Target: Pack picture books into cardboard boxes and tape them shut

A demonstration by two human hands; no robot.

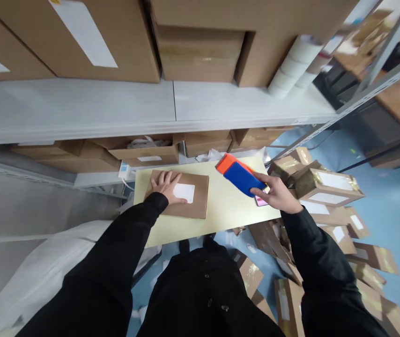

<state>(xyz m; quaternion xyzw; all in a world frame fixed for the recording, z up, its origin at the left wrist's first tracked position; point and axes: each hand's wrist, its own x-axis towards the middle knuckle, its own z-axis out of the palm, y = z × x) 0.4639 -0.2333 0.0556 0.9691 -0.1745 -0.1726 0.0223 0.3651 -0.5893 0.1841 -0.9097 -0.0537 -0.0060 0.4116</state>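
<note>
My left hand lies with fingers spread on a closed cardboard box, beside its white label. This flat brown box rests on the left part of a pale yellow tabletop. Over the table's right side, my right hand is closed around one end of a blue-and-orange flat, block-like object; its exact kind cannot be made out. Partly hidden below that hand is a thin item with a pink, screen-like face.
A grey shelf crosses in front above the table, bearing large cartons and white rolls. Open cartons stand behind the table. Many taped parcels are piled on the blue floor at right.
</note>
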